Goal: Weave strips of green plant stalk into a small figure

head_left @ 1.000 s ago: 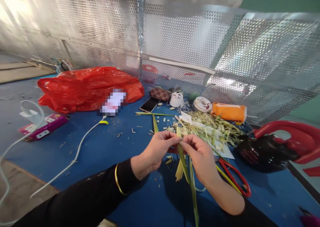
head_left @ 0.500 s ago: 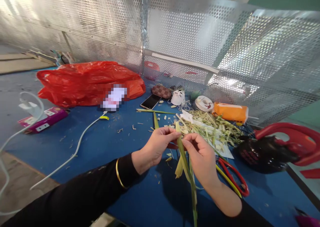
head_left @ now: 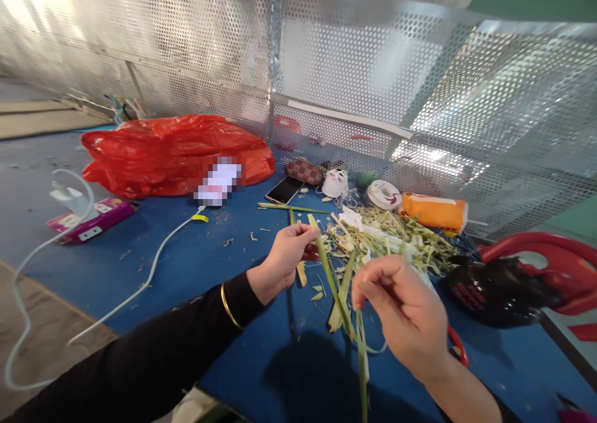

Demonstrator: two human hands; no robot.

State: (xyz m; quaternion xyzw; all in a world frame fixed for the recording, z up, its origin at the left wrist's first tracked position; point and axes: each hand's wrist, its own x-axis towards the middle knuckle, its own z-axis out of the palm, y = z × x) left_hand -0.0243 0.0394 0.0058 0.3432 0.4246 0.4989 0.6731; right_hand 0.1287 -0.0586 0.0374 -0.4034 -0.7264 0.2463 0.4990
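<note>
My left hand (head_left: 290,258) is closed, pinching the upper end of a long green leaf blade (head_left: 329,270) between thumb and fingers. The blade slants down and to the right. My right hand (head_left: 403,314) is closed too, its thumb and forefinger pinched at the top of a thin green strip (head_left: 362,364) that hangs toward the table's near edge. Behind the two, a wider pale leaf piece (head_left: 342,298) shows. Another long green stalk (head_left: 293,208) lies across the blue table (head_left: 186,311), beyond my left hand.
A heap of leaf scraps (head_left: 396,230) lies behind my right hand. Red-handled scissors (head_left: 458,347) are partly hidden by it. Around stand a black bag (head_left: 494,292), orange packet (head_left: 433,211), tape roll (head_left: 383,194), dark phone (head_left: 285,190), red bag (head_left: 177,152) and white cable (head_left: 153,264).
My right hand has moved right and toward me, away from my left hand, drawing the strip's top end apart from the blade. My left hand has shifted slightly left.
</note>
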